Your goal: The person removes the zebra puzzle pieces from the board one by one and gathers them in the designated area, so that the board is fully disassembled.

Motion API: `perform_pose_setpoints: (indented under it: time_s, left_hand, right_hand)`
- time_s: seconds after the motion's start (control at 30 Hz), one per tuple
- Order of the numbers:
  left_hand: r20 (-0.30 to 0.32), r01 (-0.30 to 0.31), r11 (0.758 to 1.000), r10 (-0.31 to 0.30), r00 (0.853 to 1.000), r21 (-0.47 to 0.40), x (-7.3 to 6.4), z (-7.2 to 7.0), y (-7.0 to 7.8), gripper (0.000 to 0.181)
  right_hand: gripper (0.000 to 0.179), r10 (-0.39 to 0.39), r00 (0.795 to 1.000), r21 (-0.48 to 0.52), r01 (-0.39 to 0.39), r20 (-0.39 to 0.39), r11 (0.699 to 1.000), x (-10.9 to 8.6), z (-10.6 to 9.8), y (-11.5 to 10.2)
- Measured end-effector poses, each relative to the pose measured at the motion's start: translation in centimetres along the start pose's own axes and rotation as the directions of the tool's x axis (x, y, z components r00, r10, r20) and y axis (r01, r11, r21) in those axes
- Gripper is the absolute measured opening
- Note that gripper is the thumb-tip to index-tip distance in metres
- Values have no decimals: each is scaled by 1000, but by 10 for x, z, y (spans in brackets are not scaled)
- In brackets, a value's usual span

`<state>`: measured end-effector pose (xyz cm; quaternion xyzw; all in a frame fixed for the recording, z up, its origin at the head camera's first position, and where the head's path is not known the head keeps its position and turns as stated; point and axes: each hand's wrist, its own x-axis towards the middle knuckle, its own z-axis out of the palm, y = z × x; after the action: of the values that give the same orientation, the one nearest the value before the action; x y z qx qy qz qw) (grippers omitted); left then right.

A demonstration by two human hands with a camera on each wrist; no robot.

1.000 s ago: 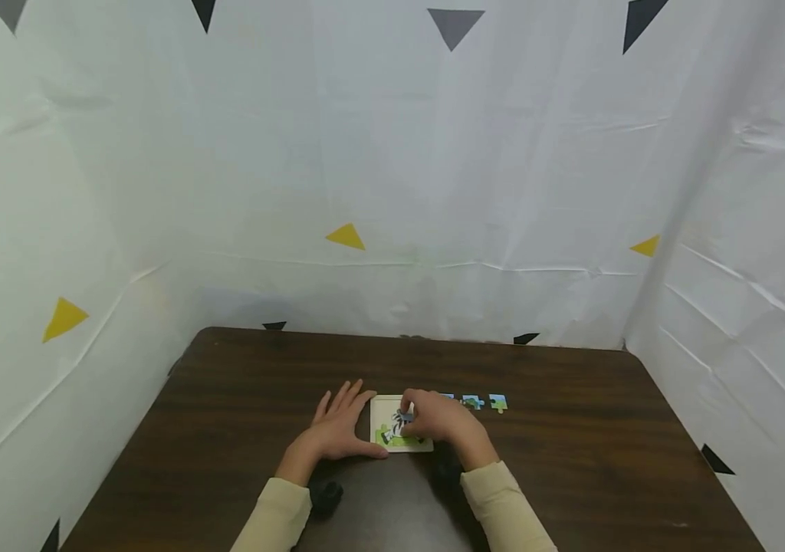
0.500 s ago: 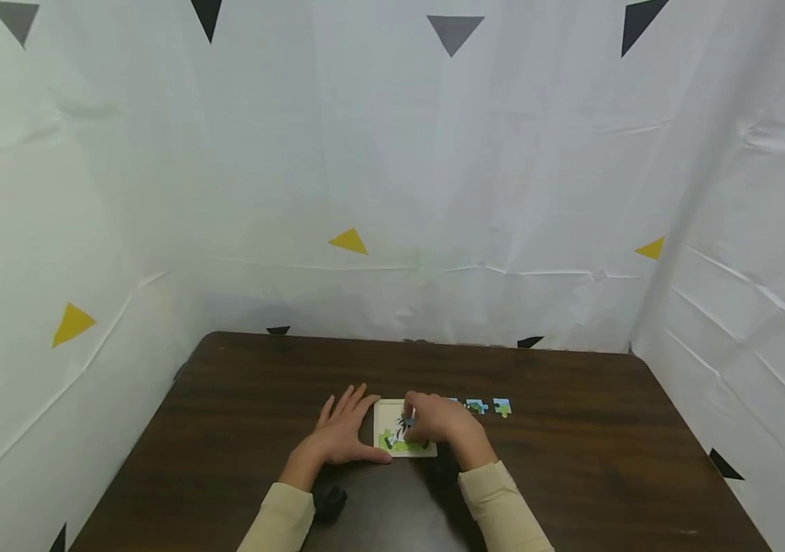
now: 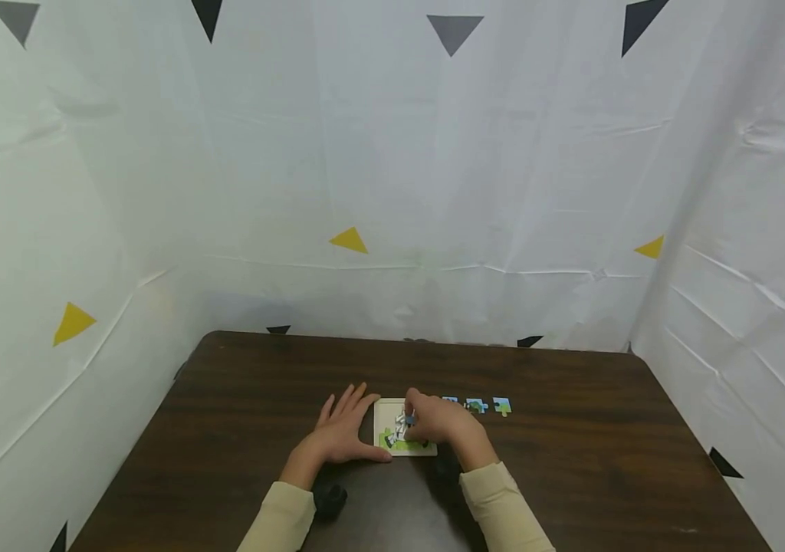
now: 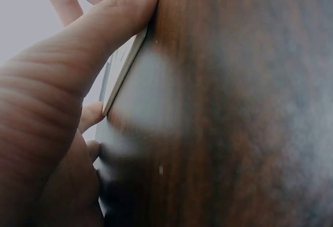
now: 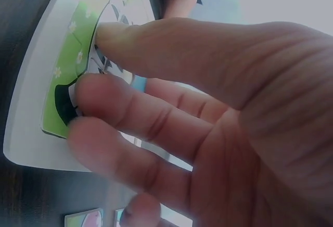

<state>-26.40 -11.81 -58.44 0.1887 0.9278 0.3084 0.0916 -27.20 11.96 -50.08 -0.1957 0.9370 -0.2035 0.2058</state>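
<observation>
A square puzzle board (image 3: pixel 387 408) with a pale rim lies on the table, with green grass pieces along its near side. My left hand (image 3: pixel 340 438) has its fingers spread and rests at the board's left side, index fingertip by the far left corner and thumb along the near edge. The left wrist view shows the thumb against the board's edge (image 4: pixel 125 71). Over the board, my right hand (image 3: pixel 442 420) pinches a zebra-patterned puzzle piece (image 3: pixel 402 423) between thumb and bent fingers, which hide part of it. In the right wrist view, the thumb tip (image 5: pixel 112 34) touches the zebra picture.
Right of the board, several loose puzzle pieces lie in a row, among them a blue-green one (image 3: pixel 476 405) and one at the end (image 3: pixel 502 405). The dark wooden table (image 3: pixel 572 460) extends around. White curtains (image 3: pixel 392 153) with triangles stand behind and beside it.
The head view has shifted slightly. At the board, the right hand's fingers have moved a little and the zebra piece beneath them shows a slightly different angle. The left hand keeps its place.
</observation>
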Motion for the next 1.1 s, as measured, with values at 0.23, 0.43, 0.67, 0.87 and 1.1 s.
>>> perform_pose_setpoints:
  time_s: [0.23, 0.43, 0.67, 0.87, 1.1]
  left_hand:
    - [-12, -3, 1000, 3, 1000, 11, 4, 5, -8, 125]
    - [-7, -7, 1000, 7, 1000, -10, 1, 3, -6, 126]
    - [2, -30, 1000, 30, 1000, -9, -4, -4, 3, 121]
    - [-6, -28, 1000, 28, 1000, -7, -7, -5, 6, 118]
    - [7, 2, 1000, -2, 1000, -14, -5, -4, 6, 120]
  right_hand:
    - [32, 0, 1000, 45, 0, -7, 999, 0, 1, 0]
    - [33, -26, 999, 105, 27, -19, 994, -2, 1, 1]
    - [20, -110, 993, 112, 115, -44, 987, -3, -3, 4]
    - [10, -197, 980, 123, 200, -38, 972, -5, -10, 3]
    - [10, -237, 970, 188, 242, -46, 952, -5, -17, 7]
